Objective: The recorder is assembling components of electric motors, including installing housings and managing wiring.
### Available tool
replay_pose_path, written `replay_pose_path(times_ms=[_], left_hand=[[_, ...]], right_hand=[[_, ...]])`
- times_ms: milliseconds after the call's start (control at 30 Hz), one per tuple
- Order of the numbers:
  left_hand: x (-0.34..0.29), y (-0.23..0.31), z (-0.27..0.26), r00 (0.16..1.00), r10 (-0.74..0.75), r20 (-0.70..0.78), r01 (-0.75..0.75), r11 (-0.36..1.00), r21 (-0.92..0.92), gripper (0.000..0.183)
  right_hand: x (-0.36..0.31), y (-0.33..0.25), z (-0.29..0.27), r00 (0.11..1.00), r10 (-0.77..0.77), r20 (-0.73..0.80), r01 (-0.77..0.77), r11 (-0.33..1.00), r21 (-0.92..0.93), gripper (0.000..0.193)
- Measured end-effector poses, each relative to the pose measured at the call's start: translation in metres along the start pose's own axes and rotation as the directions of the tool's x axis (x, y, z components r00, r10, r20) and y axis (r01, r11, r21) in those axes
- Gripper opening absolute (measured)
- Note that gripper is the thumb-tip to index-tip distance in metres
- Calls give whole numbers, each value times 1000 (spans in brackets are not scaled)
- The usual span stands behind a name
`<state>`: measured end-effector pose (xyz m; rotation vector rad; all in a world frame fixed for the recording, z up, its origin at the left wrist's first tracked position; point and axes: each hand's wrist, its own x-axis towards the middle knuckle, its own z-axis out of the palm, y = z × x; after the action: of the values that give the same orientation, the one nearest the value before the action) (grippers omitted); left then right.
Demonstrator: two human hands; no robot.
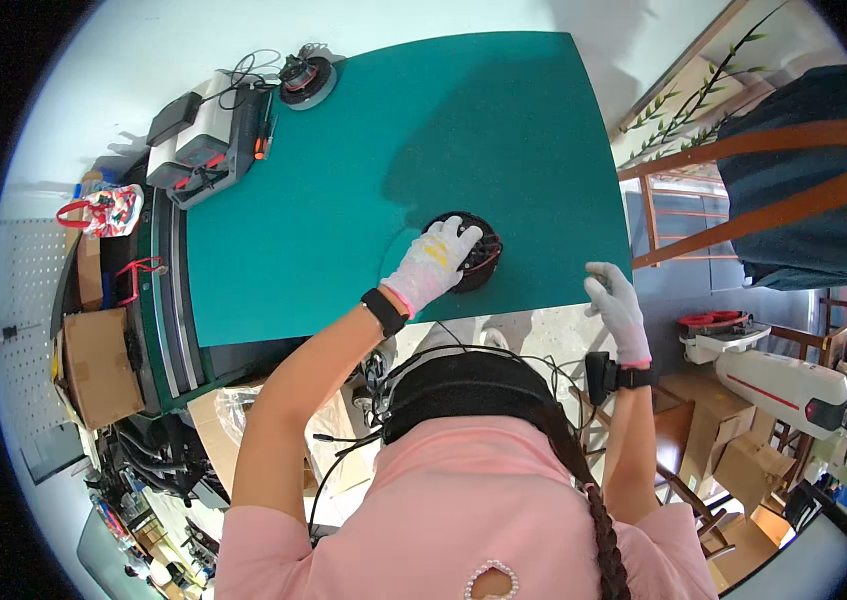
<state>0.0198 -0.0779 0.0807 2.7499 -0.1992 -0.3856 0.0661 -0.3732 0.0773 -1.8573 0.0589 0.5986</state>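
My left hand, in a white glove with a yellow mark, lies over a round black part with reddish edging on the green table mat. Its fingers curl over the top and grip that part near the mat's front edge. My right hand, gloved too, is raised beside the mat's right front corner. Its thumb and fingers are bent toward each other; whatever sits between them, if anything, is too small to make out. At the far left stands a similar round black part on a pale ring, with loose wires.
A grey and white machine occupies the back left, beside orange-handled tools. A patterned red and white bag and a cardboard box are at left. On the right are a wooden chair frame, a white machine and cardboard boxes.
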Motion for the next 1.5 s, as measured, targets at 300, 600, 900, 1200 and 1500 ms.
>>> replay_pose_path(times_ms=[300,600,900,1200,1500], left_hand=[[-91,14,-4,899,-394,-192,52,530,-847,63],[-262,60,43,679,-691,-248,-517,-211,-829,50],[-355,133,65,251,-896,-367,-748,61,-661,50],[-432,162,57,93,-966,-243,-780,81,-621,57],[-602,76,106,-158,-945,-286,-342,324,-882,75]], right_hand=[[-46,14,-53,989,-126,-73,125,992,-10,30],[-28,19,-33,969,-74,235,84,996,-32,25],[-114,-128,128,51,-645,762,938,292,184,34],[-228,-157,262,-635,-299,712,772,-210,600,31],[-302,-75,435,-637,220,739,-474,643,-601,36]])
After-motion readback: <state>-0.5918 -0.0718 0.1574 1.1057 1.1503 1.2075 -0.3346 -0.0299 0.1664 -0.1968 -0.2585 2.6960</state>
